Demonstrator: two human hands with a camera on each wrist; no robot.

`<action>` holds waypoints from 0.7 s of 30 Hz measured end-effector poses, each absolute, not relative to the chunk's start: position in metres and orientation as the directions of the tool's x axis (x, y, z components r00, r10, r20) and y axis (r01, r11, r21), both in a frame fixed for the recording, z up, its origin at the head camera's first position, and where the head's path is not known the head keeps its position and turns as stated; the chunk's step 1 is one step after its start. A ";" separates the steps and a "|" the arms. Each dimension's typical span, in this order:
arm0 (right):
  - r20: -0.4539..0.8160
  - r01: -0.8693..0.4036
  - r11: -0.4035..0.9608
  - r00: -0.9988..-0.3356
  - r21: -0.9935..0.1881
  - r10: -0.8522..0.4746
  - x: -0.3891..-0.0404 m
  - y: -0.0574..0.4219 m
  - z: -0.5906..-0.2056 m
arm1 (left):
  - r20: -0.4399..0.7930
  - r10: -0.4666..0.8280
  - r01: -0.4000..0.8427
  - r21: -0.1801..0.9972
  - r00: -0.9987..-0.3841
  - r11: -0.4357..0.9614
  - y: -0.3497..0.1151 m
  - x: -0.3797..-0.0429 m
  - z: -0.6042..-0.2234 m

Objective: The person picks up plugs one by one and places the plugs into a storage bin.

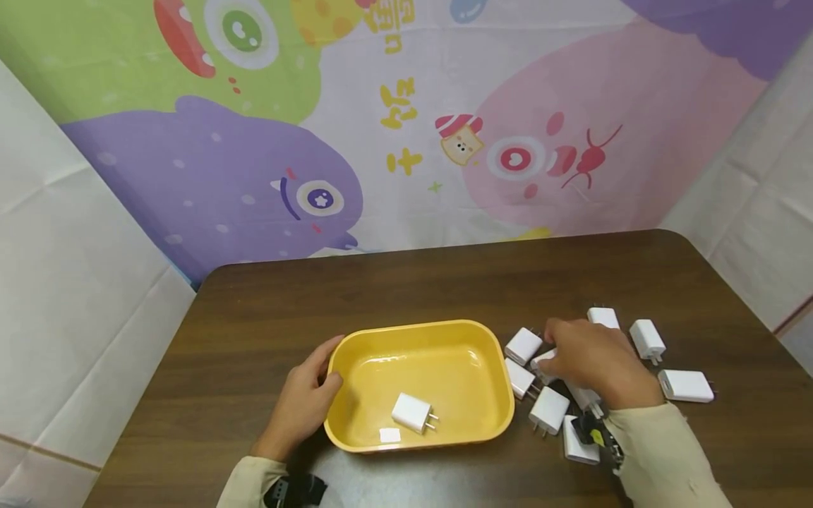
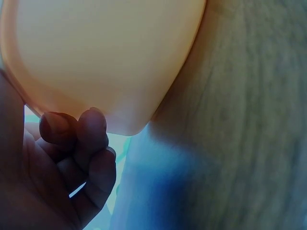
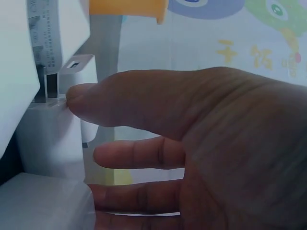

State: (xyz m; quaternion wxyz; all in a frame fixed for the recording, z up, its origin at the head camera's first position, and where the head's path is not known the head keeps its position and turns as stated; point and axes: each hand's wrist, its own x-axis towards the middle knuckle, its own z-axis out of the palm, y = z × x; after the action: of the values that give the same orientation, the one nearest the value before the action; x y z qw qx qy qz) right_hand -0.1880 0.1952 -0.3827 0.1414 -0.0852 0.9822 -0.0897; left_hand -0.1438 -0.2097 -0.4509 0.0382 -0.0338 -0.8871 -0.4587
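Observation:
A yellow plastic basin [image 1: 419, 335] stands on the table with one white charger plug [image 1: 411, 412] and a small white label [image 1: 390, 435] inside. My left hand [image 1: 303, 401] grips the basin's left end, its thumb at the rim and its fingers outside; the left wrist view shows this hand [image 2: 72, 167] against the basin [image 2: 105, 57]. Over the pile on the right, my right hand [image 1: 593, 356] has its thumb at a white charger [image 1: 543, 365]. In the right wrist view, the fingers of this hand [image 3: 206, 124] are spread and fairly straight beside chargers [image 3: 50, 139], apparently holding none.
More white chargers lie around my right hand: one [image 1: 524, 346] beside the basin, one [image 1: 549, 410] nearer me, one [image 1: 581, 441] by the wrist, and others [image 1: 686, 386] farther right. A cartoon-printed cloth [image 1: 406, 204] hangs behind the brown table [image 1: 267, 296].

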 end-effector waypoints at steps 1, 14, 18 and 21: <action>-0.266 -0.140 0.970 -0.945 -0.199 -0.191 -0.188 0.194 -0.384 | 0.097 0.024 0.093 0.810 -0.995 0.579 -0.210 -0.144 -0.450; -0.305 -0.119 0.968 -0.934 -0.219 -0.184 -0.190 0.192 -0.389 | 0.106 0.030 0.104 0.805 -0.994 0.584 -0.210 -0.143 -0.451; -0.309 -0.113 0.968 -0.934 -0.223 -0.180 -0.190 0.192 -0.389 | 0.102 0.028 0.099 0.810 -0.994 0.579 -0.210 -0.143 -0.450; -0.310 -0.110 0.968 -0.934 -0.228 -0.179 -0.190 0.192 -0.389 | 0.099 0.022 0.094 0.812 -0.995 0.576 -0.210 -0.143 -0.450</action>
State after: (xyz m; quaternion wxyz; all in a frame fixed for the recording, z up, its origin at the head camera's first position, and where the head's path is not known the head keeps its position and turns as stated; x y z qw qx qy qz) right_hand -0.1901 0.1916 -0.3893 0.1664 -0.0738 0.9778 -0.1039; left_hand -0.1430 -0.2095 -0.4498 0.0391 -0.0328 -0.8868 -0.4593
